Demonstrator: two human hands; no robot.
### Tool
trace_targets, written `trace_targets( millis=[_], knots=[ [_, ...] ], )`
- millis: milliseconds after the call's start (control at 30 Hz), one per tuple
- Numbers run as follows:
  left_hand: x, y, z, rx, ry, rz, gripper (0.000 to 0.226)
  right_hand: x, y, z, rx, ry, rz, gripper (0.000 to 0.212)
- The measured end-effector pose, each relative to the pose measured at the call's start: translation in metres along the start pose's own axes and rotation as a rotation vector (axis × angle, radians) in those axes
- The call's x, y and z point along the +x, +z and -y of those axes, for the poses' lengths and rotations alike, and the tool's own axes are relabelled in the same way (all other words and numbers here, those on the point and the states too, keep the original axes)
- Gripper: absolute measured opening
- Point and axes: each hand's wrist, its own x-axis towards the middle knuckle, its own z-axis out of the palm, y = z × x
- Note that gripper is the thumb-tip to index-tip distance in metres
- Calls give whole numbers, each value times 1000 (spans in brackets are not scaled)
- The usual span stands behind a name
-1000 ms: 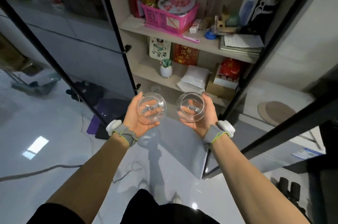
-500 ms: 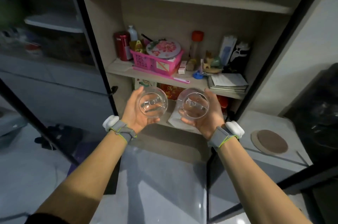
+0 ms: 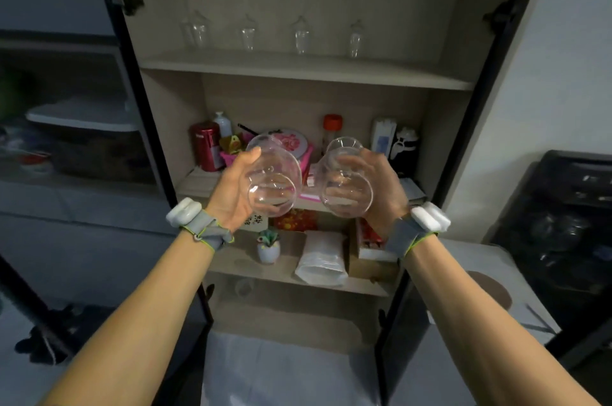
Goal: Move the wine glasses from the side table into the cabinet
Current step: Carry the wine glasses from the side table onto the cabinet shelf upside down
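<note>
I hold two clear wine glasses in front of the open cabinet (image 3: 440, 81). My left hand (image 3: 235, 193) grips the left wine glass (image 3: 275, 180) around its bowl. My right hand (image 3: 381, 187) grips the right wine glass (image 3: 344, 187) the same way. Both glasses are tilted with their open rims toward me, level with the cluttered middle shelf. In the top compartment several wine glasses (image 3: 303, 36) hang upside down in a row above a bare shelf board (image 3: 298, 69).
The middle shelf holds a red can (image 3: 206, 150), a pink basket (image 3: 306, 157) and bottles. Below it sit a small potted plant (image 3: 268, 246) and a white bag (image 3: 323, 260). The side table (image 3: 490, 283) with a brown coaster stands right; black door frames flank the opening.
Both hands have risen with the glasses and tipped them, rims now toward me. The view has swung upward, bringing the top compartment with the hanging glasses into sight.
</note>
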Motion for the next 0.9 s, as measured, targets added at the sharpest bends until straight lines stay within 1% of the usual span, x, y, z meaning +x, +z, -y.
trace_targets(
  millis=[67,200,267,333,400,433,500,600,667,800,900],
  knots=[
    [4,1,-15,100,31,27,58,6,0,13,-109,-23,0,31],
    [11,2,-44,341,136,52,48,16,2,41,-252,-58,-12,22],
    [14,2,-55,419,180,61,51,15,3,51,-338,-123,4,24],
    [16,3,-67,535,226,59,53,13,5,58,-448,-243,22,26],
    [18,7,-79,717,294,42,51,12,6,64,-546,-310,33,20],
    [20,10,-85,812,337,35,52,15,7,68,-596,-326,15,23],
    [26,14,-95,979,390,8,55,24,10,72,-698,-364,-20,35],
    [35,19,-101,1166,447,-74,61,35,15,78,-876,-467,-64,41],
    [41,24,-105,1304,538,-140,64,43,17,81,-965,-526,-104,45],
    [52,31,-111,1470,675,-205,67,58,23,90,-1132,-658,-201,57],
    [65,38,-118,1548,714,-256,71,69,28,100,-1227,-726,-265,60]
  ],
)
